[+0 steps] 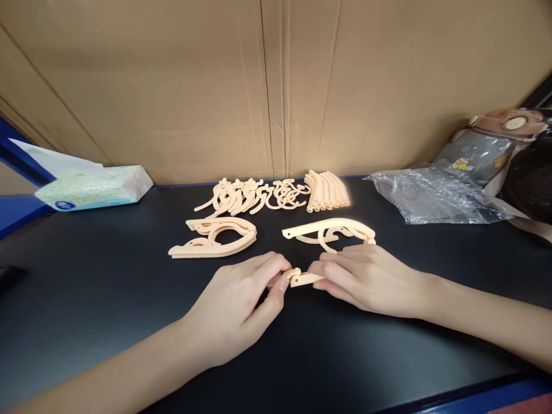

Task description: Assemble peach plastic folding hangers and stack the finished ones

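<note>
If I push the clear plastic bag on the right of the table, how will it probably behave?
The clear plastic bag looks thin and crumpled, so it would probably be floppy and very light. On the smooth dark table it would likely slide and crumple rather than roll or tip.

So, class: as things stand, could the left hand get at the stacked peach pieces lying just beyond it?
Probably yes. The left hand pinches a small peach part with the right hand, but bare black tabletop lies between it and the stacked pieces.
</note>
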A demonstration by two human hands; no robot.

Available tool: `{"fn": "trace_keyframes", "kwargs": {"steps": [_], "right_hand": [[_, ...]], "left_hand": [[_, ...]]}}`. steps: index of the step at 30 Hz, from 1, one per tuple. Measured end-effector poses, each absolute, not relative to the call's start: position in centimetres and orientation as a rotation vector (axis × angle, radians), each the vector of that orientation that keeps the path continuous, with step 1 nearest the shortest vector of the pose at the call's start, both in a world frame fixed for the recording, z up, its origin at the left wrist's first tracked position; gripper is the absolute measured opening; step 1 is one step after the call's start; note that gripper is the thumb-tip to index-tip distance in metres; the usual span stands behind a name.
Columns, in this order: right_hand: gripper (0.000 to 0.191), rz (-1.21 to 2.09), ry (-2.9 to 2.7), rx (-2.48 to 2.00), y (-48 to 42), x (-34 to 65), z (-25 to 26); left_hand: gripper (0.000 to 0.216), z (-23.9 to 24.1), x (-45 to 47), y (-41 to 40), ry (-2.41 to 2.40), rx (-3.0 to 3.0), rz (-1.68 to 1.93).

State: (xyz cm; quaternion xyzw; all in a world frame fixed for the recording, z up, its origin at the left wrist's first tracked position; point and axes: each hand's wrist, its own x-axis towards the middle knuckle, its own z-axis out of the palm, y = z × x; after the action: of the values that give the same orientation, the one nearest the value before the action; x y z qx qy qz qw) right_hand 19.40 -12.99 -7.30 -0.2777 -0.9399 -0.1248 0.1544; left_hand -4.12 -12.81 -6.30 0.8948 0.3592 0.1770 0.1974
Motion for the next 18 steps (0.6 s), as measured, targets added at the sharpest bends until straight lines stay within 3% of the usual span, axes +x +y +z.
{"fn": "trace_keyframes", "kwargs": {"steps": [10,18], "right_hand": [[0.025,-0.459,-2.597,-0.728,-13.29,19.12,-7.27],[0.028,-0.481,-2.571,-0.692,-13.64,18.94,-7.24]], "left_hand": [[0.02,-6.37,-4.28,-12.7,0.908,2.658,0.358],[0.031,-6.6,-4.2,-12.62,0.931,2.832,0.315]]}}
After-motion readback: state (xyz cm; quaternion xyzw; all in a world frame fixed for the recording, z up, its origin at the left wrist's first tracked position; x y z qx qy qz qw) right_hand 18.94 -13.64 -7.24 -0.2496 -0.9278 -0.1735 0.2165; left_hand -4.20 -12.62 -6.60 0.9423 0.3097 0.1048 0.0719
